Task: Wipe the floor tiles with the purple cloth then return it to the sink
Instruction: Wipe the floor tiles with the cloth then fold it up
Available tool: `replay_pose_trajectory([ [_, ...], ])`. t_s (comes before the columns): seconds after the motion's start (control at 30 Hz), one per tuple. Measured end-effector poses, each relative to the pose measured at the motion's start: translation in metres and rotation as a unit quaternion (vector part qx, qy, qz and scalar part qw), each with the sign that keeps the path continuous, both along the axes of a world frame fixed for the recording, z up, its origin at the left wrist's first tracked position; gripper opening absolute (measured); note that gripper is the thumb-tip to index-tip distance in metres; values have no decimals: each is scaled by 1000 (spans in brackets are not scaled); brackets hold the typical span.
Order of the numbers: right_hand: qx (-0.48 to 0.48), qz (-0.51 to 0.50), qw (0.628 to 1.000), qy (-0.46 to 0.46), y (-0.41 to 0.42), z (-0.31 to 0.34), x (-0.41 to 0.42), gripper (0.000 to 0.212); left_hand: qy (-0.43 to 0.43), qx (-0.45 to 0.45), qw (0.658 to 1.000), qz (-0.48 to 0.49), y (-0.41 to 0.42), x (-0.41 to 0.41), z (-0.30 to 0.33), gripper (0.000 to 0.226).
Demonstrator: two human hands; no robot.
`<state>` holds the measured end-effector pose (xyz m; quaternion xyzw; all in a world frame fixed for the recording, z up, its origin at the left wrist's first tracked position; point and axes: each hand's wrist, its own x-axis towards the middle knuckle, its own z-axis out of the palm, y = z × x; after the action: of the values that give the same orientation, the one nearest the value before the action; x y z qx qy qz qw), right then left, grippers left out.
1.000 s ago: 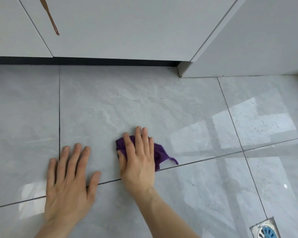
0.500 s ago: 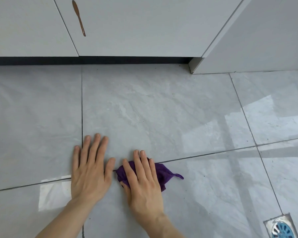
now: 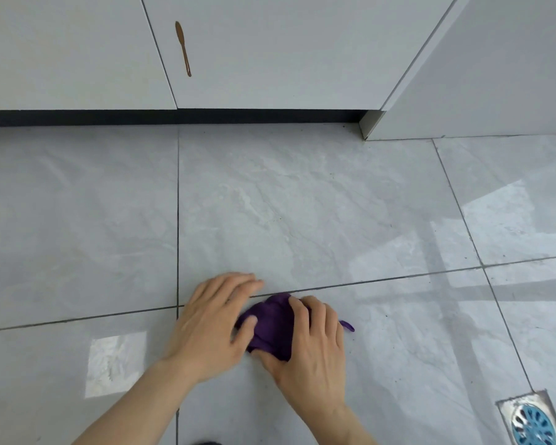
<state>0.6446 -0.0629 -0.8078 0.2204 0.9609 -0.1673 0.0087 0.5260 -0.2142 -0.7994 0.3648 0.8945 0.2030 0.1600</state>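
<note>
The floor (image 3: 302, 203) was laid in large glossy grey tiles with dark grout lines, and pale cabinet doors (image 3: 270, 53) stood along the far edge above a black plinth (image 3: 174, 117). A slim brown handle (image 3: 183, 48) ran nearly upright on the middle door.

The left hand (image 3: 212, 322) lay palm down on the floor with its fingers loosely spread. Its thumb pressed on the left edge of the cloth; it gripped nothing.

The purple cloth (image 3: 272, 326) lay bunched on the near tile, just below a grout line, touching both hands. Its long axis ran roughly left to right, and a thin tail (image 3: 347, 325) pointed right, out past the right hand.

The right hand (image 3: 312, 348) rested on the right part of the cloth, fingers curled over the fabric and pointing away from the person, thumb tucked at its near edge.

A floor drain (image 3: 532, 420) with a blue grate sat in the near right corner, well apart from the cloth.
</note>
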Motion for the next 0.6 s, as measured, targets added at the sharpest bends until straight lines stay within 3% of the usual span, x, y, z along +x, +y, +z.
replay_pose_trajectory([
  [0.13,-45,38,998,10,7,0,11,82,-25,-34,995,-90,-1,24,-1,65],
  [0.37,-75,126,989,-10,11,5,30,67,62,-69,992,-88,2,54,1,64],
  [0.5,-85,132,987,-29,-1,4,40,49,52,-110,989,-86,-2,73,2,59],
  [0.6,-111,147,980,-78,-1,12,45,37,-3,-117,991,-64,-7,81,17,52],
])
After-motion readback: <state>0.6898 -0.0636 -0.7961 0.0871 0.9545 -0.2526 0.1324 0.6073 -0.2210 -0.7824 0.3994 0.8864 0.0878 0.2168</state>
